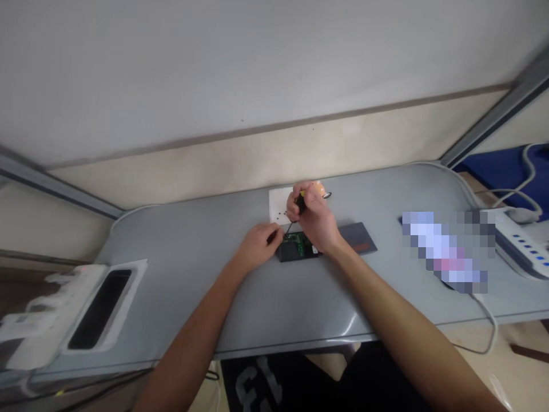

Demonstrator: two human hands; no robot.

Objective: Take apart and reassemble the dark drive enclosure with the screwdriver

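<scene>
An opened phone [291, 250], with its green circuit board and black battery-like block exposed, lies on the grey table. My right hand [315, 214] is wrapped round a screwdriver [301, 201] with a black and yellow handle. The shaft slants down to the phone's upper left end. My left hand [261, 245] is at that same end, fingers pinched close to the tip; what they hold, if anything, is hidden. Behind the phone lies a white sheet [277, 201] bearing several small dark bits. A dark flat panel [362, 237] lies to the right, partly behind my right wrist.
An orange round object [318, 187] sits behind my right hand. To the left, a black-screened phone [100, 309] lies on white paper by a white power strip [55, 326]. On the right are a blurred-out device [446, 252] with a cable and another power strip [523, 246].
</scene>
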